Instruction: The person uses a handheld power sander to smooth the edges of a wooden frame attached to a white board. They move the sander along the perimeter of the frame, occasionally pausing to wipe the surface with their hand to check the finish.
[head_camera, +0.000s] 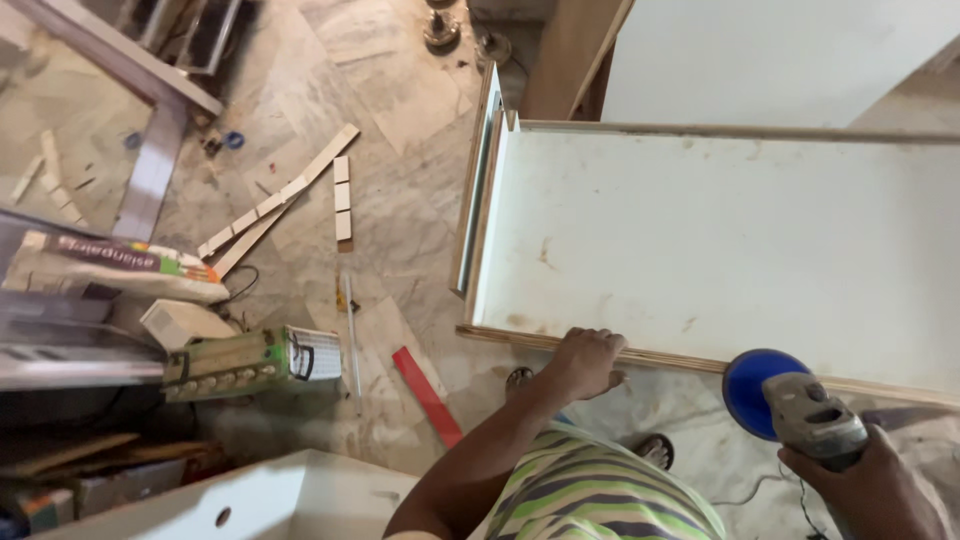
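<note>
Fingers of the left hand (588, 362) were spread flat on the near edge of the large white laminated plywood panel (720, 240); the grey power sander with blue disc (790, 405) was gripped in the right hand (868, 488), just beside that stained, seemingly unfinished edge.

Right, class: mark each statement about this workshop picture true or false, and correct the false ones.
1. The left hand rests on the near edge of the white board. True.
2. The right hand holds a hammer. False: it holds a power tool with a round blue disc.
3. A red strip lies on the floor left of the person. True.
4. The blue disc sits at the middle of the board. False: it is at the board's near edge.
5. The person wears a plain black shirt. False: the shirt is striped green, white and dark.
</note>
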